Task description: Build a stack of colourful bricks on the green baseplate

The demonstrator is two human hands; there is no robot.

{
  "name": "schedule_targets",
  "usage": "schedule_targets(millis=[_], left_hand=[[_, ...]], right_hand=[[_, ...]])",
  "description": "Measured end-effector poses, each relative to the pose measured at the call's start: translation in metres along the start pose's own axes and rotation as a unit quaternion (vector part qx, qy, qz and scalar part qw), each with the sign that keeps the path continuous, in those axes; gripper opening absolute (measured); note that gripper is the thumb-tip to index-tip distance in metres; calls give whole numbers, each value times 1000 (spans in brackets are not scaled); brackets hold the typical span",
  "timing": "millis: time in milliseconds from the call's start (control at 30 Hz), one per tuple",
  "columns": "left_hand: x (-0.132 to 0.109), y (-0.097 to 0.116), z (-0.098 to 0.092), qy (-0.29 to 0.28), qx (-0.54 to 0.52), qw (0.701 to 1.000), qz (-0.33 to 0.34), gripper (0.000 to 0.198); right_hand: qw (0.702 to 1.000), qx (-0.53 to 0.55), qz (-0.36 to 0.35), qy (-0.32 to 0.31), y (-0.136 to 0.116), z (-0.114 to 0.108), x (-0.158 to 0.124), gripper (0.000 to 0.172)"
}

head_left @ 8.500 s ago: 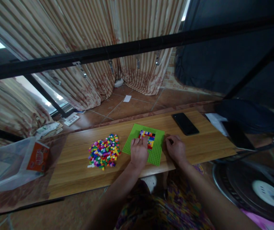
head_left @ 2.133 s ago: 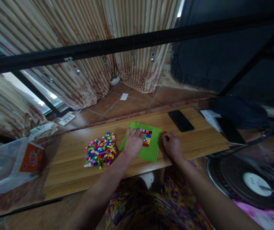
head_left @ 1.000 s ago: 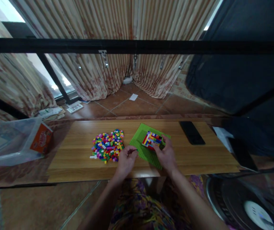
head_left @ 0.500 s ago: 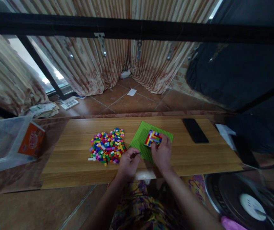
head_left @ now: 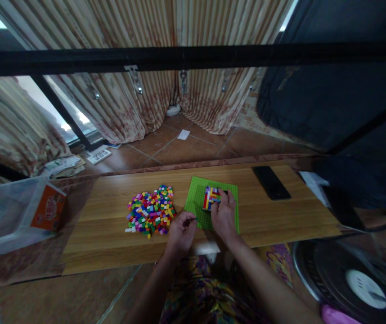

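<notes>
Brick block (head_left: 211, 198), in red, yellow, blue, white and purple, is over the middle of the green studded baseplate (head_left: 195, 191); whether it rests on the studs or is lifted slightly I cannot tell. The right hand (head_left: 225, 217) is clamped on its right side, thumb at the near edge and fingers at the far one. The left hand (head_left: 182, 229) has thumb and forefinger together on a small dark piece (head_left: 195, 219) at the baseplate's near left corner, with the pile of loose bricks (head_left: 150, 211) just beyond it to the left.

Writing shows in two places. An orange label (head_left: 49, 207) on the clear plastic box (head_left: 7, 225) bears pale characters too blurred to read, and a white printed item (head_left: 99, 156) on the floor has dark marks too small to make out. The black phone (head_left: 271, 182) lies face-on at the right of the wooden board (head_left: 105, 238).

Two seconds ago the right hand was curled on the board beside the baseplate and the left one covered part of the block; now the right grips the block and the left has drawn nearer the body. Half a second ago the baseplate sat more askew; now it lies squarer to the board. The phone keeps its place.
</notes>
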State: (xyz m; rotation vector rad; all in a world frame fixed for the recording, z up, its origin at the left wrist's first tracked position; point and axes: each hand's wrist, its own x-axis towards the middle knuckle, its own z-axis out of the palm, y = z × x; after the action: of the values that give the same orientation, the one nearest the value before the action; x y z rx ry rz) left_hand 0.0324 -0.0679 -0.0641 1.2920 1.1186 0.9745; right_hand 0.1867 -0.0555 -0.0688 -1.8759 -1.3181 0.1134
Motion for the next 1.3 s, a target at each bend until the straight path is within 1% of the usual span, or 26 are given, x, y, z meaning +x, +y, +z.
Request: schedule_targets(millis=[100,167,233,300,400,500,567,633,733,800,900,1100,1300], left_hand=[[0,2,0,2,11,1000,2,10],[0,6,0,2,25,1000,5,9],[1,12,0,3,50,999,16,9],[2,21,1,4,85,996,36,9],[10,39,5,-8,147,986,79,10],[23,56,15,-40,220,965,134,12],[33,64,22,-63,282,944,160,13],[42,68,29,-83,354,916,170,15],[51,70,38,-106,455,868,168,18],[54,71,42,-125,504,839,163,20],[55,74,47,-145,544,810,163,21],[58,78,55,-153,581,784,156,22],[60,72,55,-137,580,786,164,21]], right_hand=[[1000,27,-11,1,4,-2,0,46],[999,47,-21,-12,9,-8,-1,49],[998,57,-30,-21,17,-18,-2,55],[998,57,-36,-13,27,-31,-3,58],[998,47,-30,17,49,-49,-3,52],[999,18,-7,27,74,-62,-4,45],[1000,3,-5,29,86,-65,-5,41],[1000,-1,-11,29,93,-65,-6,37],[999,-7,-28,17,93,-63,-8,34],[999,-6,-35,15,91,-62,-8,32],[999,7,-33,23,89,-63,-8,32],[999,17,-27,21,86,-66,-8,31],[999,22,-21,23,85,-66,-8,29]])
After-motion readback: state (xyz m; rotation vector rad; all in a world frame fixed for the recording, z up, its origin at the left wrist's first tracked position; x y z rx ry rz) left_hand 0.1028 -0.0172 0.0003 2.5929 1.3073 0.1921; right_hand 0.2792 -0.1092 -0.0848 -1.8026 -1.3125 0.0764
